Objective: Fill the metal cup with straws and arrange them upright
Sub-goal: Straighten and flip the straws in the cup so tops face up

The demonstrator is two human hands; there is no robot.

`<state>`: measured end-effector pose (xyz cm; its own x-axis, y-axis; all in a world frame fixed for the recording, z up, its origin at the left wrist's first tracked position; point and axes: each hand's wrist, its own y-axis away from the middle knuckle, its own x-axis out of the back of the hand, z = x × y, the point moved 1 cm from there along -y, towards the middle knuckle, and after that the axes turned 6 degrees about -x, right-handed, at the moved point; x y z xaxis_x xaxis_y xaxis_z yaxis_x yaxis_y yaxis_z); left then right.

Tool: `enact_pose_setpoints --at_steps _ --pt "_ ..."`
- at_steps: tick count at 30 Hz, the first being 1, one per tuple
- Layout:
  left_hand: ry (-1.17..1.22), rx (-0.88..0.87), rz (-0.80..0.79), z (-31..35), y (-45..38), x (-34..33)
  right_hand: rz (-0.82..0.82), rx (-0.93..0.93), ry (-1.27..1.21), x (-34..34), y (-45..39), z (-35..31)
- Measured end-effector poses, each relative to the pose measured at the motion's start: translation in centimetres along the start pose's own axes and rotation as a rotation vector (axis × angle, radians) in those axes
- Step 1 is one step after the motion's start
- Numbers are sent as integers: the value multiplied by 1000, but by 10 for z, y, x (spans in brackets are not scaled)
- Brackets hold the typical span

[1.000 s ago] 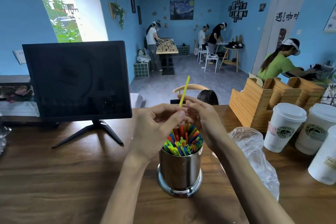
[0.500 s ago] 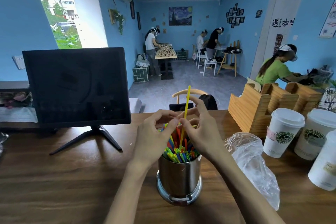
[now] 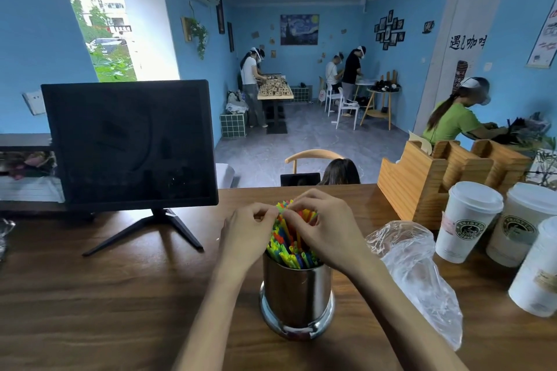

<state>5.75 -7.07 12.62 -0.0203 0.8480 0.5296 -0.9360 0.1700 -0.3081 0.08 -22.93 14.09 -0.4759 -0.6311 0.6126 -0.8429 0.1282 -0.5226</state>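
Both hands raised together, fingers curled inward

The left hand [image 3: 245, 233] and right hand [image 3: 325, 229] meet fingertip to fingertip, backs toward the camera, thumbs and forefingers pinched. Both forearms reach up from the lower edge, converging toward the wrists.

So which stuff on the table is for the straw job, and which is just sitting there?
For the job: shiny metal cup; bundle of colourful plastic straws; left hand and right hand, fingers pinching the straw tops.

Just sitting there: black monitor; crumpled clear plastic bag; white lidded paper cups; wooden organiser box.
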Motion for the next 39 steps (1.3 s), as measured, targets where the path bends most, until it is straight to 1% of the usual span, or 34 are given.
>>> enact_pose_setpoints --at_steps 2,7,12,15,17,20,24,28,30,32,35,36,39 --pt "-11 -5 53 1 0 1 -50 -39 21 -1 1 0" --pt "8 -38 123 2 2 5 -54 -38 55 0 0 -1" --pt "49 -73 141 2 4 8 -37 -21 -85 -2 1 -1" --pt "72 -89 139 1 4 11 -47 -24 -90 -4 1 -1" --pt "91 -130 192 6 6 14 -51 -29 -92 -5 0 0" --pt "197 -236 277 23 10 22 -57 -27 -93 -4 0 -1" --pt "443 -338 312 47 17 34 -78 -30 -91 -4 -1 -3" --pt "590 -489 402 73 33 52 -133 -42 -47 -5 0 -4" --pt "666 -529 424 81 39 60 -123 -41 -62 -6 0 -5" --pt "738 -554 408 83 43 65 -97 -67 -122 -5 -1 -6" --pt "831 -560 334 80 45 67 -89 -193 -266 2 -3 -8" --pt "831 -548 292 78 44 66 -112 -257 -380 5 -4 -9" --pt "777 -476 129 70 41 59 -195 -461 -863 15 -11 -15"
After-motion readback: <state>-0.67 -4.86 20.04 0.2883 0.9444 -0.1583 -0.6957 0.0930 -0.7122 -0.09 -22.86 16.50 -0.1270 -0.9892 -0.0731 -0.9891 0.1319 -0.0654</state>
